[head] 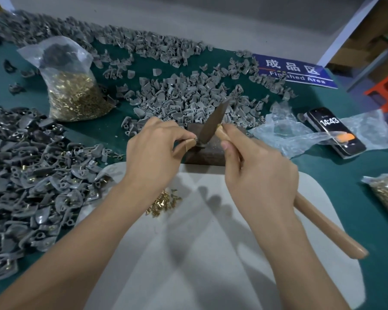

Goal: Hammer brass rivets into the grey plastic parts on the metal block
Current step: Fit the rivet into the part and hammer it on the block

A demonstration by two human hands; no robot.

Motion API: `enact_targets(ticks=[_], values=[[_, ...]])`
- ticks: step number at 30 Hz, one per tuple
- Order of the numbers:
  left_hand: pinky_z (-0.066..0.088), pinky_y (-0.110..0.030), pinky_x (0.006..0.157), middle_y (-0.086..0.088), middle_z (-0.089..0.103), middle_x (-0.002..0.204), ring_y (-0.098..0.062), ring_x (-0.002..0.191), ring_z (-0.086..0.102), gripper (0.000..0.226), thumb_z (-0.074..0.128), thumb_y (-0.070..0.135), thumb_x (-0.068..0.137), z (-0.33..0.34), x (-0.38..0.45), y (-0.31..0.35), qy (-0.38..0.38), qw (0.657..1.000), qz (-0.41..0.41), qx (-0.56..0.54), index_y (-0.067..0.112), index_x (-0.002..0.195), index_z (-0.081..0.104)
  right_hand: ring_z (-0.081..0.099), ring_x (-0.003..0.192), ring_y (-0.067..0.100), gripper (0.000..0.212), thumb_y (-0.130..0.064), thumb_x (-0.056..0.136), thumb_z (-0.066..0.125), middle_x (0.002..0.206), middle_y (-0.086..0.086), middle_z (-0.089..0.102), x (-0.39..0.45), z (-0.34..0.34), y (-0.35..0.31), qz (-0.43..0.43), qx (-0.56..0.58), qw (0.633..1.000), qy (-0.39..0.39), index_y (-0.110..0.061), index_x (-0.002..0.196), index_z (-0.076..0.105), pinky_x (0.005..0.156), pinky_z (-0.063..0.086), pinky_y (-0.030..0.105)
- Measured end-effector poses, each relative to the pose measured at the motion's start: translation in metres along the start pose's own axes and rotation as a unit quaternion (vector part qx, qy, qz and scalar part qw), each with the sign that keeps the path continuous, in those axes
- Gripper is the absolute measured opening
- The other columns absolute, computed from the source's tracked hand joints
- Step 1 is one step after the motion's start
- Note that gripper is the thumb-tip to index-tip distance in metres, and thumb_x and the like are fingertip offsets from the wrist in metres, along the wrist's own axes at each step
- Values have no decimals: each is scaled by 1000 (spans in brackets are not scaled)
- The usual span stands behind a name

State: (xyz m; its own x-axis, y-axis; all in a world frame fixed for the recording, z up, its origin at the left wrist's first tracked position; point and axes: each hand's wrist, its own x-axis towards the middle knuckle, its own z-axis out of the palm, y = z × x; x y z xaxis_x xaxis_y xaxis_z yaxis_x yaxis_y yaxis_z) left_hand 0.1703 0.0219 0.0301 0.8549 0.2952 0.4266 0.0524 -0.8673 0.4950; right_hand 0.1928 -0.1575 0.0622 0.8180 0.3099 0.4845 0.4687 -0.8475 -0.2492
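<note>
A dark metal block [211, 151] lies at the far edge of a white mat [188, 253]. My left hand [154, 151] pinches a small grey plastic part [194, 139] at the block's left edge; most of the part is hidden by my fingers. My right hand [255, 173] grips the wooden handle of a hammer [213, 123], whose dark metal head points down onto the part. A small heap of loose brass rivets [164, 201] sits on the mat below my left wrist.
Grey plastic parts lie in a heap behind the block [188, 99] and in a second heap with rivets on the left [31, 186]. A clear bag of brass rivets [74, 95] stands back left. A phone [336, 130] and crumpled plastic [285, 128] lie right. A blue sign [293, 71] lies behind.
</note>
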Motion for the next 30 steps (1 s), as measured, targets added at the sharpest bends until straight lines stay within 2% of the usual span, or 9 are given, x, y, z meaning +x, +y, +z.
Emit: enact_targets(ticks=[3,8,11,13,17,21,26,30], values=[[31,-20,57,20,67,84,-9,87,47,12,69,46,93,0,0,0,0,1000,-6,-4,40,97,78,62,64,28,33,-35,104,54,88,-3,70,-2,-1,-1,23,39,997,58,-41,135,62,52,37,29],[35,-24,56,21,66,85,-9,86,45,12,69,46,93,1,0,-1,-3,1000,-2,-2,40,98,78,64,68,28,31,-40,102,54,86,-6,68,-1,0,6,9,8,1000,0,-47,131,60,54,36,30],[33,-23,57,21,66,87,-8,88,45,12,67,46,94,1,-1,-2,0,1000,-6,-7,40,97,78,55,79,12,32,-43,98,58,102,-10,64,1,3,14,65,88,994,13,-43,130,57,61,40,30],[33,-26,58,21,67,88,-8,90,46,12,67,45,95,2,-1,-1,1,1000,-8,-4,39,97,77,47,83,3,31,-43,95,64,104,-13,58,6,8,18,115,148,982,11,-40,124,53,65,38,32],[34,-30,63,21,66,89,-9,93,47,11,66,44,95,3,-1,-1,-6,1000,-16,-7,39,98,76,52,88,12,19,-43,100,59,106,-6,58,13,15,21,160,139,977,15,-33,117,57,68,34,32],[33,-30,65,21,63,89,-8,94,47,12,65,45,95,3,-1,-2,-13,1000,-21,-15,40,100,75,59,93,28,26,-45,103,51,113,0,55,17,16,17,187,79,979,-28,-36,126,60,71,34,34],[33,-30,68,21,61,92,-6,96,46,10,64,40,97,4,-2,-2,-21,999,-10,-25,37,101,73,58,94,34,29,-43,106,41,107,6,52,17,15,18,158,33,983,-87,-32,124,60,69,36,38],[36,-30,70,21,60,92,-6,97,46,8,64,38,98,4,-3,-2,-15,1000,-8,-26,36,101,72,52,105,36,37,-42,108,35,105,9,51,17,16,15,136,-7,983,-124,-36,141,51,75,34,39]])
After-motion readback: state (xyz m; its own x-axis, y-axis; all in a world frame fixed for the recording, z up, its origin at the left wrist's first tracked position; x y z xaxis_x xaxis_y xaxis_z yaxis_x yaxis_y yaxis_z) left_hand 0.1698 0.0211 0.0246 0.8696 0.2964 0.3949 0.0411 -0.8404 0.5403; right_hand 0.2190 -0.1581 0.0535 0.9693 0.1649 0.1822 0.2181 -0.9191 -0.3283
